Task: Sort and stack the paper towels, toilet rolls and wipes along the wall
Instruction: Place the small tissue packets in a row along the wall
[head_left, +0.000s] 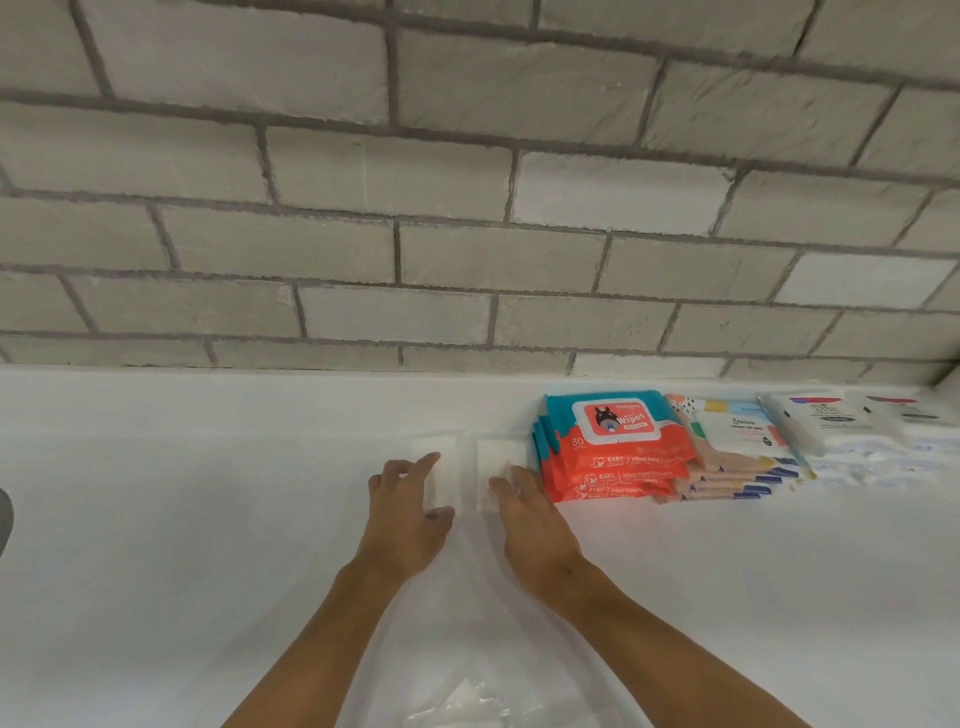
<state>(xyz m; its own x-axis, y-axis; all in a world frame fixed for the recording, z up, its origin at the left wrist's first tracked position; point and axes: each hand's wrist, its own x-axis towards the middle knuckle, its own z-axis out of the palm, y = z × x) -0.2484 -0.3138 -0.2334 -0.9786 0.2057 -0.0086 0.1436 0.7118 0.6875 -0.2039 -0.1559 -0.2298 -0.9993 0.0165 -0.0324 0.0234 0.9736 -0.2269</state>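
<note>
Two white paper packs lie side by side on the white counter near the wall. My left hand (408, 512) grips the left white pack (440, 467), thumb at its near edge. My right hand (530, 519) rests its fingers on the right white pack (496, 465), which sits beside a stack of orange and teal baby wipes (613, 447). Right of that stands a stack of beige wipes packs (737, 447), then white packs with blue and red labels (852, 421).
A grey brick wall (467, 208) rises behind the counter (208, 519). A crumpled clear plastic wrapper (467, 701) lies at the near edge between my forearms. A dark object (4, 519) shows at the far left edge.
</note>
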